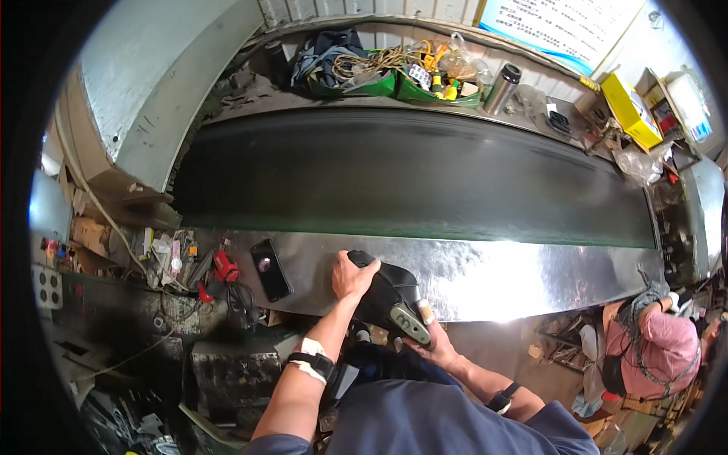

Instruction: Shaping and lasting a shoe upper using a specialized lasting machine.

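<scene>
A black shoe (390, 282), with an olive-green last (409, 324) with holes showing at its near end, is held at the near edge of the steel ledge (485, 280). My left hand (355, 276) closes round the shoe's far end, thumb across the top. Under and beside the near end, my right hand (434, 337) grips it; a tan wrap (426, 312) covers one finger. The fingers beneath the shoe are hidden. To the left of my left hand lies a black phone (271, 270) on the ledge.
Beyond the ledge runs a wide dark conveyor belt (409, 174). Green bins (440, 98) of cords and odds and ends stand behind it, beside a steel flask (503, 89). A red tool (224, 267) lies at left. Another person in a pink top (661, 353) is at right.
</scene>
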Motion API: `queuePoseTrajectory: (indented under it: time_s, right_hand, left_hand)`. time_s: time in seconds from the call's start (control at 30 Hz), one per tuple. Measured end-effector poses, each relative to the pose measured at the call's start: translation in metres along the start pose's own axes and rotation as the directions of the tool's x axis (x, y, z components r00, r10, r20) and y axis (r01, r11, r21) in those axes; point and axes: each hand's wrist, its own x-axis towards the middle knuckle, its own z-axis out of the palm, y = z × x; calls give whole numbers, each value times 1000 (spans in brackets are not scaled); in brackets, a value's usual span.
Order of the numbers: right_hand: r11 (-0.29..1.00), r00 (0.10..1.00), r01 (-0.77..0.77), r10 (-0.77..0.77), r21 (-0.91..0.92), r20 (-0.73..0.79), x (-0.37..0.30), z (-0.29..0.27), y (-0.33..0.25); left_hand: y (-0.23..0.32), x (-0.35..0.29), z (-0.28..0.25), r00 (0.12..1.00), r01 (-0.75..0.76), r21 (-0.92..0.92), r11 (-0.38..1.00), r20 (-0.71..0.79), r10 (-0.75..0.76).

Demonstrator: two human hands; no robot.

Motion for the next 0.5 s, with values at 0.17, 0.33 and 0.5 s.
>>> queuePoseTrajectory:
  time_s: [0.17,0.33,0.5]
  right_hand:
    - [989,989,141,-142,38,36,16,3,12]
    - [949,915,16,-140,314,378,20,-25,-45]
    - [749,809,-524,289,406,512,61,-5,-92]
  left_hand:
    - [-22,17,1,995,97,-181,979,-11,-101]
    - [-62,-8,-31,987,63,-480,875,-97,-125]
    - [-76,-57,-93,973,-66,-569,820,-219,-74]
